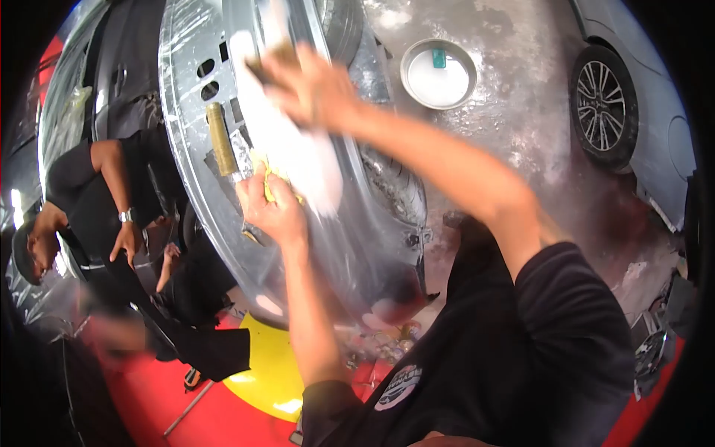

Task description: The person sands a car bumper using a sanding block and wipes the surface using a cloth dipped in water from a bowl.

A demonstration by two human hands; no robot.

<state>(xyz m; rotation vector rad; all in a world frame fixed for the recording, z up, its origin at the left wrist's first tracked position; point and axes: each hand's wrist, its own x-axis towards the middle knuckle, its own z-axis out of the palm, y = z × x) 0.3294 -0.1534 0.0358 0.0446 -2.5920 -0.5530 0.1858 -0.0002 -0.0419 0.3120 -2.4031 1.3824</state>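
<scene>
Near the top centre, my right hand [316, 88] is closed on a brownish sanding block [274, 61], blurred by motion, over a white patch [287, 141] on a grey car body panel [313, 257]. Lower and to the left, my left hand [274, 205] grips a crumpled yellow cloth [269, 177] at the left side of the white patch. A long gold-brown cylindrical block [220, 139] lies on the panel, up and left of my left hand. A small dark-edged item [252, 234] lies just below that hand.
A round basin [439, 74] with whitish liquid and a green piece stands on the wet floor. At the right is another car with a wheel [603, 106]. A person in black [97, 194] bends over at the left, and plastic film covers a car behind.
</scene>
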